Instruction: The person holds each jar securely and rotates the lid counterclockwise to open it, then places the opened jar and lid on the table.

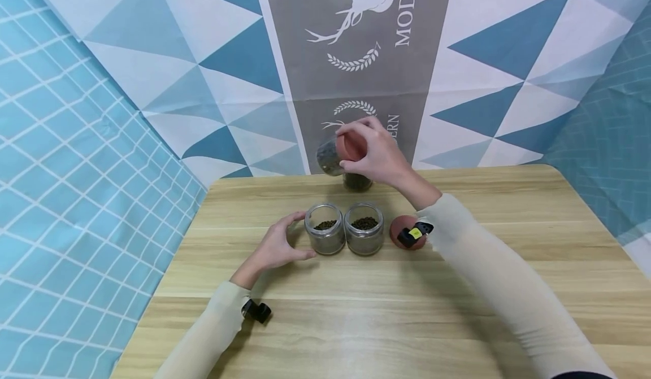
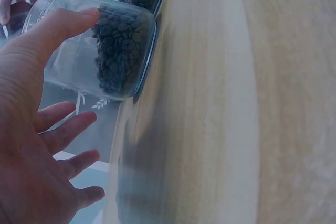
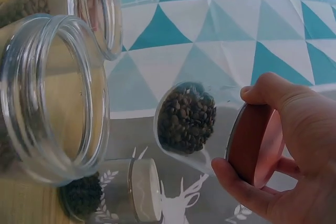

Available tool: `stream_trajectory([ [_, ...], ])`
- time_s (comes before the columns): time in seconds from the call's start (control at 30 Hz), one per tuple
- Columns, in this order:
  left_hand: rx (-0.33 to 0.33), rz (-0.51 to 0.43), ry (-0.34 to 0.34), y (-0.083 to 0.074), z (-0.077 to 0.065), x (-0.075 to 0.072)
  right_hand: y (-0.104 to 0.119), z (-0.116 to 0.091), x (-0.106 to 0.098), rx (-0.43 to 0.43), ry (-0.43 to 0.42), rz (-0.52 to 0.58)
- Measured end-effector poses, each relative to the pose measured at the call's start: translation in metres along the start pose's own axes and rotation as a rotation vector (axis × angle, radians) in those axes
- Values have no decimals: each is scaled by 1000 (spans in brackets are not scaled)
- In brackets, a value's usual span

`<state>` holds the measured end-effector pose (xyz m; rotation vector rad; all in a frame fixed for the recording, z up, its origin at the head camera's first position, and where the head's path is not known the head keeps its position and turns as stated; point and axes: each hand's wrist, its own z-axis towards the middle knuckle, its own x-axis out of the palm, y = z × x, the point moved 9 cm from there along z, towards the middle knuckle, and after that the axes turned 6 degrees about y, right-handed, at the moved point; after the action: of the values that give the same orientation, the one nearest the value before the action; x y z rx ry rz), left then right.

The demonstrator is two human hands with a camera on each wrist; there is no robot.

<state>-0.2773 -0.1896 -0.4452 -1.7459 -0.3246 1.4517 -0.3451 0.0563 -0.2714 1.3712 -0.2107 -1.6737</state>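
My right hand (image 1: 373, 150) grips a glass jar (image 3: 186, 121) by its reddish-brown lid (image 3: 247, 142), holding it tilted above the back of the table. Small dark pellets lie inside this jar. Fingers spread, my left hand (image 1: 282, 243) is around the left side of an open glass jar (image 1: 328, 240); its thumb (image 2: 65, 27) overlaps the jar in the left wrist view, and I cannot tell whether it touches. Beside that jar stands a second open jar (image 1: 364, 240). Both open jars hold dark pellets at the bottom.
Behind the open jars stands another jar (image 1: 357, 182) of dark contents, with a pale lid (image 3: 145, 190). A loose reddish lid (image 1: 399, 225) lies on the wooden table (image 1: 325, 322), right of the jars, below my right wrist. Patterned cloth (image 1: 356, 79) hangs behind the table.
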Motion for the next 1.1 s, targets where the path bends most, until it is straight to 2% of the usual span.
stream_trajectory([
  [0.23, -5, 1, 4, 1, 0, 0, -14, -14, -17, 28, -49, 64],
  [0.5, -18, 16, -10, 2, 0, -2, -21, -26, -34, 17, -94, 116],
  [0.77, -8, 21, -14, 0, 0, -4, -29, -36, -53, 4, -143, 123],
  [1.1, -10, 16, -12, 1, -3, -4, -45, -42, -58, 31, -145, 117],
])
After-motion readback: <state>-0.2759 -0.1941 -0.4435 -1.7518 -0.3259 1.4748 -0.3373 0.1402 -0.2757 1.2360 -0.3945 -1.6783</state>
